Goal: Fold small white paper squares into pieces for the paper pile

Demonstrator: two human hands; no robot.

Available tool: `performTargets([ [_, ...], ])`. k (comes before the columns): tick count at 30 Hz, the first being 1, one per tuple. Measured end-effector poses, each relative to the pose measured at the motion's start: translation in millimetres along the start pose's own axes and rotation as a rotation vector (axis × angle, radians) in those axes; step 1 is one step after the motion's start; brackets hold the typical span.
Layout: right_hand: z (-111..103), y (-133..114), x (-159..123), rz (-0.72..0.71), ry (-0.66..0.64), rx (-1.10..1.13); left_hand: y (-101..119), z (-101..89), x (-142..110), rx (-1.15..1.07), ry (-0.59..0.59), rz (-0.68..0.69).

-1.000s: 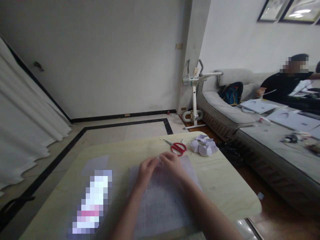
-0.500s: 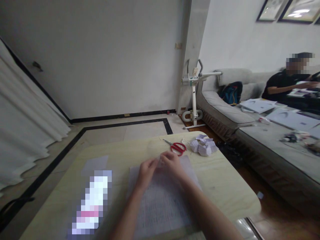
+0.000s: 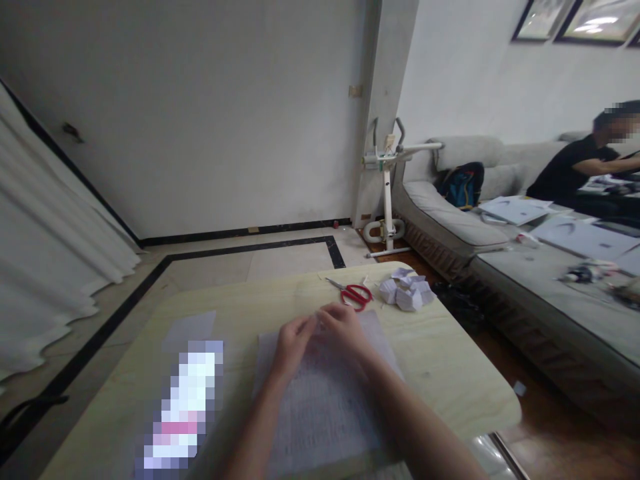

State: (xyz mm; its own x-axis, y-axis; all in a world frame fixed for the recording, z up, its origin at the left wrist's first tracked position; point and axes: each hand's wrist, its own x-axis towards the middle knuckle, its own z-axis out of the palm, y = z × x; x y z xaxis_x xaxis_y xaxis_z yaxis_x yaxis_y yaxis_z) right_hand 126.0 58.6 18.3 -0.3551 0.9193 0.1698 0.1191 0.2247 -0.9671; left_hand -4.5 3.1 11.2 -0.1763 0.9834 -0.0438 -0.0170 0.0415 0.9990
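Above the far edge of a large printed sheet [image 3: 325, 427] on the table, my left hand [image 3: 293, 341] and my right hand [image 3: 344, 328] meet at the fingertips. Both hands are closed in a pinch. Something small and pale shows faintly between the fingers, too hidden to name. Just beyond my right hand lie red-handled scissors [image 3: 356, 295], with their blades pointing left. To their right sits a clump of folded white paper pieces [image 3: 407, 292]. The sheet lies flat under my forearms, its print blurred.
The pale wooden table [image 3: 450, 373] has rounded corners. On its left are a small paper slip [image 3: 190, 327] and a bright, pixelated object [image 3: 187, 400]. A grey sofa [image 3: 530, 287] with white boxes, a backpack [image 3: 463, 187] and a seated person [image 3: 570, 167] is at right.
My hands stay joined in nearly the same spot, with slight finger movement. The person on the sofa has shifted right and leaned over, arm lower.
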Motion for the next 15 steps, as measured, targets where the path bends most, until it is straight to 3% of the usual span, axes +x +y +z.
performTargets([
  [7,0.2,-0.4,0.1,-0.029,0.007,0.004,-3.8,-2.6,2.5,0.035,0.077,0.005],
  [15,1.0,1.1,0.5,-0.041,0.014,-0.02,-9.3,-3.7,4.9,0.032,0.078,0.006],
])
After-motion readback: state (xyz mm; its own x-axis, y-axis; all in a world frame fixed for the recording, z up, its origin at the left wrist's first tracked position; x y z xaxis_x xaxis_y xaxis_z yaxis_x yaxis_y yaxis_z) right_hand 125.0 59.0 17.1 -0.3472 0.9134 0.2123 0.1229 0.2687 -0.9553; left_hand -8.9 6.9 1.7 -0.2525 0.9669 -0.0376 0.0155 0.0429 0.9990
